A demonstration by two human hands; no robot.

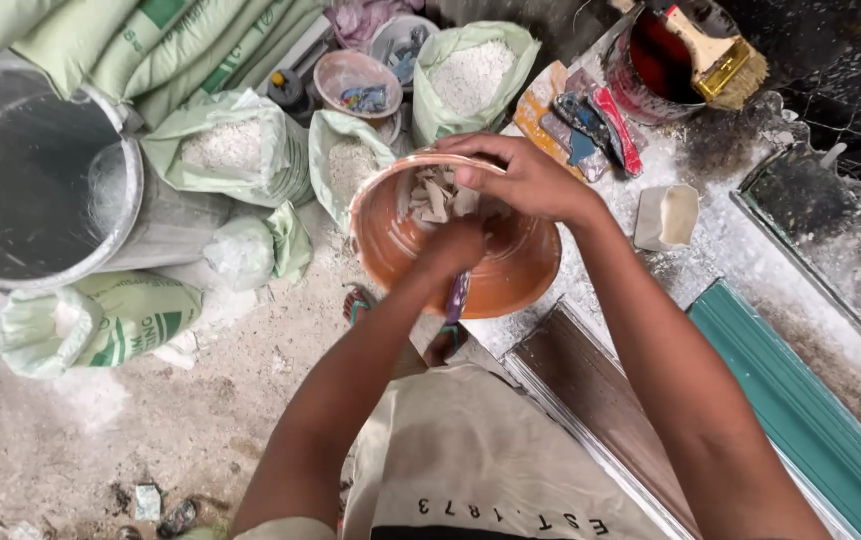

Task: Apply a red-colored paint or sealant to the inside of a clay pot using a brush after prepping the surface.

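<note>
A person bends over an orange plastic bowl (510, 270) held low above a dusty floor (70, 440); the right hand (525, 175) curls over the bowl's far rim, fingers closed on the edge, while the left hand (450, 250) is closed around a purple-handled tool (457, 296) inside the bowl, beside a heap of pale broken chunks (435, 195); open sacks of white powder (235, 145) crowd the bowl's far and left edges, the nearest sack (345, 160) just beside the rim; a large grey bucket (40, 170) stands well to the left, with a tied sack (100, 320) lying below it; to the right, a small cream tub (665, 215) sits near the forearm, and long moulding strips, one brown (590, 390), one teal (800, 410), run diagonally along the floor; a red paint can (650, 65) with a wide brush (720, 55) stands beyond; bare floor lies open only at lower left.
</note>
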